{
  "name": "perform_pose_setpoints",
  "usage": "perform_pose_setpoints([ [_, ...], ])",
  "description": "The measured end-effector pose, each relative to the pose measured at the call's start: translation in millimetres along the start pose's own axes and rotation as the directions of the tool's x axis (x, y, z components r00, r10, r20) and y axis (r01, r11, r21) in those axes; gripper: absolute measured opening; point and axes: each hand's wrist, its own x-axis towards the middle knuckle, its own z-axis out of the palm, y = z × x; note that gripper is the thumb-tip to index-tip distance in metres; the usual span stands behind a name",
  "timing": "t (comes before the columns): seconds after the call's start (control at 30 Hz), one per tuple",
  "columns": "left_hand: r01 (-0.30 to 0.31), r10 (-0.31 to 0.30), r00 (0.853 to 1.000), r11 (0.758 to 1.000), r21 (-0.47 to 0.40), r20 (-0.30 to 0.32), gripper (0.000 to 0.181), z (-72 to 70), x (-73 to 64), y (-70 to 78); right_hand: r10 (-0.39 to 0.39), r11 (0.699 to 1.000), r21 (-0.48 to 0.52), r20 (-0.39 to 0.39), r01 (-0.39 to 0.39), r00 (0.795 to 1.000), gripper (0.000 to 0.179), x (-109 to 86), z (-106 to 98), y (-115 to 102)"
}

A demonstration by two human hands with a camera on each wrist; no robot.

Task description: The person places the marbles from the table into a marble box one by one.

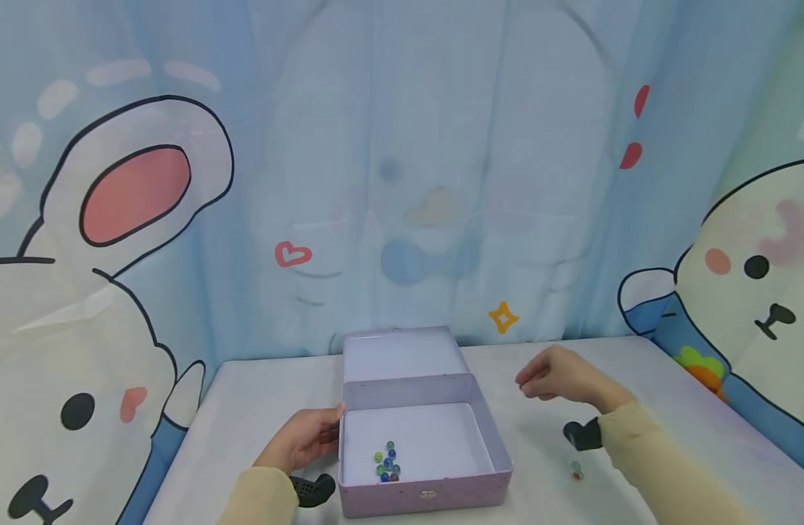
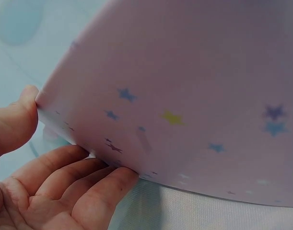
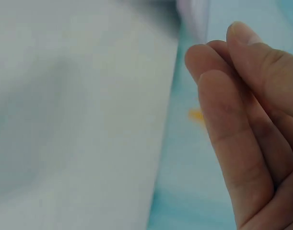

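Note:
A lilac tin box [image 1: 428, 496] with its lid [image 1: 400, 355] thrown back stands on the table. Several coloured glass marbles [image 1: 387, 462] lie together at the left front of its floor. My left hand [image 1: 308, 437] grips the box's left side, thumb at the rim and fingers along the lower edge; printed stars cover that wall [image 2: 204, 96] in the left wrist view. Raised to the right of the box, my right hand [image 1: 559, 375] has thumb and fingertips drawn close together [image 3: 251, 105]. I cannot tell whether anything small is between them.
Two small marbles [image 1: 576, 470] lie on the white tabletop [image 1: 271, 386] at the right, below the right wrist. A blue curtain [image 1: 428, 182] with cartoon animals hangs right behind the table and the raised lid.

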Motion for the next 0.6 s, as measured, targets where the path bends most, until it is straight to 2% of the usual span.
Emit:
perform_pose_setpoints([
  [0.13, -0.001, 0.001, 1.000, 1.000, -0.019, -0.006, 0.057, -0.8, -0.8, 0.5, 0.073, 0.997, -0.004, -0.007, -0.073, 0.997, 0.022, -14.5, -13, 40],
  [0.33, -0.009, 0.009, 1.000, 1.000, -0.022, -0.008, 0.056, -0.6, -1.8, 0.5, 0.193, 0.981, 0.004, 0.037, -0.194, 0.980, 0.021, -29.8, 9, 88],
  [0.5, 0.000, 0.000, 1.000, 1.000, -0.020, -0.011, 0.056, 0.8, -1.9, -0.1, 0.250, 0.968, -0.012, 0.049, -0.250, 0.967, 0.016, -35.0, 28, 105],
  [0.6, -0.003, 0.003, 1.000, 1.000, -0.009, -0.005, 0.056, 1.3, -2.1, -0.6, 0.241, 0.970, -0.052, 0.034, -0.239, 0.970, 0.014, -36.7, 32, 105],
])
